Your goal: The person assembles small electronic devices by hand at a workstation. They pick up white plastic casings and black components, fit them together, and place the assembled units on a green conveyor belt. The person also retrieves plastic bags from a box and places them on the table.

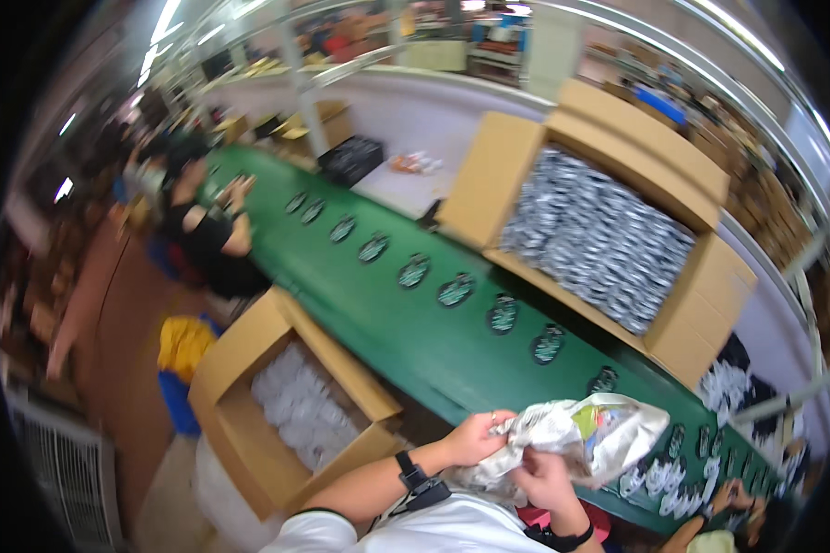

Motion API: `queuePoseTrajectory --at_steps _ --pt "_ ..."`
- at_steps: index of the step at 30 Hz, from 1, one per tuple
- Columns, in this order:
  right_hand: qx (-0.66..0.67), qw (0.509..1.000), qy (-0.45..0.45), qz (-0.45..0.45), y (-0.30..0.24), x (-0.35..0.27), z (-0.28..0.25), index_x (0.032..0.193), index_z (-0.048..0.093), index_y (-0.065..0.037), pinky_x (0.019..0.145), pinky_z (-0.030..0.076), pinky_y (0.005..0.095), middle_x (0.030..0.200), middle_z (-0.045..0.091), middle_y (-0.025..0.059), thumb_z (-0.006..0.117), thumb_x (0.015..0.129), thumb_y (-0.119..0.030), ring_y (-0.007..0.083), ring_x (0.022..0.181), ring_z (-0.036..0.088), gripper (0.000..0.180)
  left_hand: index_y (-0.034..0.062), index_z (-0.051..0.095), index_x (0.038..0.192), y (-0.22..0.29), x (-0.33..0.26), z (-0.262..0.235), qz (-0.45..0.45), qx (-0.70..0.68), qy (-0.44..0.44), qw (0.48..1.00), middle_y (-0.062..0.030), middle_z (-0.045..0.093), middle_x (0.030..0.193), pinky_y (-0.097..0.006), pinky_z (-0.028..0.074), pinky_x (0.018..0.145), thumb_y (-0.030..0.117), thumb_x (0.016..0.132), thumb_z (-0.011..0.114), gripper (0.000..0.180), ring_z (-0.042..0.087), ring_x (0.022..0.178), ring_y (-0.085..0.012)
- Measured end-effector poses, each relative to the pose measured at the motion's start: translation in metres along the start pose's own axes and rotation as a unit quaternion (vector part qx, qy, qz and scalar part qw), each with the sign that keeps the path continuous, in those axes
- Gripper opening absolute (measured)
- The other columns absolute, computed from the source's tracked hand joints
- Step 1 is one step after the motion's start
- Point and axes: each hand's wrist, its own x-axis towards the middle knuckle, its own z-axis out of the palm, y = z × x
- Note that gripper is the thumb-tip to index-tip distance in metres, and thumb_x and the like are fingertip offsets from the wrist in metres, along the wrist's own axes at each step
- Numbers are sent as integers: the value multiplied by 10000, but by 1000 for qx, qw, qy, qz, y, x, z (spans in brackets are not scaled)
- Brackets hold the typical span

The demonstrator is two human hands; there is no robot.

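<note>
A crumpled white plastic bag is held in front of my body, over the near edge of the green belt. My left hand is closed on its gathered left end. Lower down, my right hand grips the bag's near side with bent fingers. The bag's wide end points right, and something yellow-green and coloured shows in it, too blurred to name. Beyond the bag, a row of black oval parts with green insides lies spaced along the green conveyor belt.
A large open carton with many grey shiny parts stands across the belt. Another carton with whitish translucent pieces is at my left. A co-worker is at the far left; another person's hand is near white parts at right.
</note>
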Motion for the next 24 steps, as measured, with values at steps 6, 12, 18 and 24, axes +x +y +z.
queuePoseTrajectory --at_steps 6,12,18,24 --pt "-223 945 40 -236 -34 -16 74 1513 285 38 1126 340 462 1461 403 221 855 683 -139 361 1358 434 1023 28 655 1209 3 -130 -28 23 -67 144 987 -127 695 1133 -309 482 956 29 850 628 360 633 1075 -164" --pt "49 965 -251 -63 13 -18 180 1403 457 28 1038 438 339 1295 590 111 564 806 79 206 1191 572 608 66 404 1489 7 -271 -8 44 -29 377 925 -99 560 1384 -361 414 1064 106 820 758 759 522 1255 -185" --pt "-147 806 -572 40 10 38 295 1245 599 -12 762 476 231 1101 640 9 748 812 -30 74 948 577 459 51 609 1272 -63 -437 27 -85 -96 541 831 -56 682 1168 -327 495 942 41 849 692 431 624 1054 -152" --pt "-626 568 -396 -359 51 105 411 1190 657 -71 910 508 478 1112 676 214 752 842 -350 396 1061 635 456 -21 567 1209 -149 -534 40 -104 -180 941 266 -103 704 1047 -325 522 843 69 868 672 368 666 940 -198"
